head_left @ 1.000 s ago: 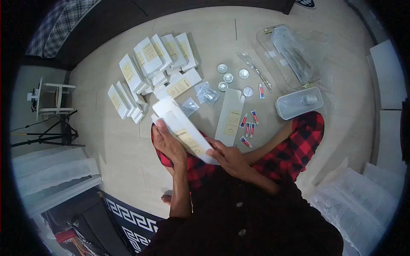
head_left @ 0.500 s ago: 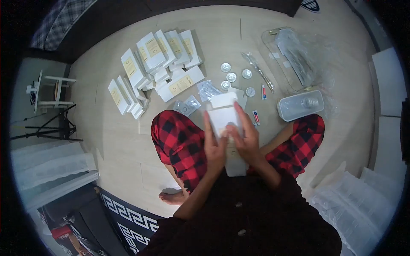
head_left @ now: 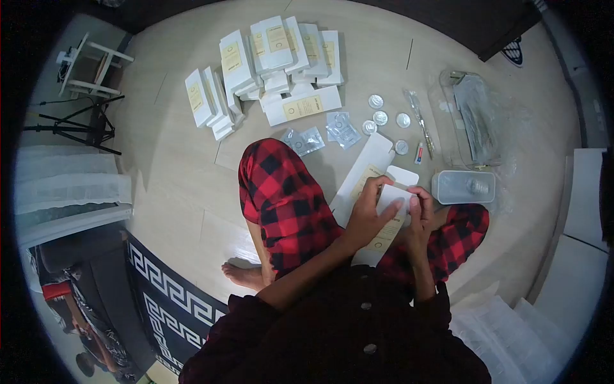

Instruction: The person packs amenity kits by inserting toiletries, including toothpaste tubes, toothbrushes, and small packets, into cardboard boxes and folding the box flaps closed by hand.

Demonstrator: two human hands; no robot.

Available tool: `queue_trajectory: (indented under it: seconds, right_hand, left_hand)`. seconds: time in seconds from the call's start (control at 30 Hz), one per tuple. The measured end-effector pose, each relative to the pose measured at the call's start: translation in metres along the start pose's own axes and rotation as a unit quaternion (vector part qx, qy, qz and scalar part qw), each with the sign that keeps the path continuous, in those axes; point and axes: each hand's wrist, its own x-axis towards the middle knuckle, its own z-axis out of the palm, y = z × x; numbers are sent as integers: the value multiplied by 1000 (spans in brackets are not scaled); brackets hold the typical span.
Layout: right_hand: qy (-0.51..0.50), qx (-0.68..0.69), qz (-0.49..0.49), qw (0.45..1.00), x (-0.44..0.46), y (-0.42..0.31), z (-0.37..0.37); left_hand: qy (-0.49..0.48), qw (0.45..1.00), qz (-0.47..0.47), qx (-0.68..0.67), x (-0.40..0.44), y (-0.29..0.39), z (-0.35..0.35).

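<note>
A white box with a yellowish label (head_left: 382, 238) is held upright between both hands over my lap, its flap end pointing away from me. My left hand (head_left: 366, 216) wraps its left side, thumb on the front face. My right hand (head_left: 419, 217) grips the right side near the top end. Beyond the hands, another white box (head_left: 359, 176) lies on the floor. Round silver tins (head_left: 380, 118) and a small red, white and blue tube (head_left: 419, 153) lie farther off, near clear sachets (head_left: 343, 130).
Stacked white labelled boxes (head_left: 275, 45) stand at the upper left. At the right are a clear plastic tub (head_left: 439, 187), thin wrapped sticks (head_left: 419, 121) and a plastic-wrapped tray (head_left: 476, 121). A black tripod (head_left: 96, 125) stands at the far left.
The view has turned, shifting the floor items rightward and the stack upward. Both hands have moved to the right with the box, now gripping around its top end.
</note>
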Motion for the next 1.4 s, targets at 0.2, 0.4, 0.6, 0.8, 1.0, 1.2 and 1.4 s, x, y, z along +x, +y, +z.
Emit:
queue_trajectory:
  seconds: [0.2, 0.4, 0.6, 0.8, 1.0, 1.2, 1.4]
  right_hand:
    - [-3, -73, -88, 993, 9, -26, -5]
    - [-1, -3, -23, 1000, 15, -41, -9]
    - [-57, -128, -91, 986, 14, -33, -16]
    - [-87, 50, 58, 993, 23, -46, -24]
    - [-152, 95, 145, 973, 34, -54, -39]
    - [-132, -48, 24, 990, 28, -56, -29]
    - [-116, 73, 158, 978, 31, -35, -41]
  left_hand:
    - [6, 964, 29, 263, -3, 20, 12]
    - [31, 966, 39, 252, -9, 16, 28]
    - [24, 979, -2, 204, -7, 15, 25]
    - [8, 983, -27, 180, -6, 19, 21]
    - [14, 986, 27, 166, -10, 17, 23]
    - [28, 992, 22, 118, -9, 13, 23]
    - [4, 994, 31, 108, -10, 10, 23]
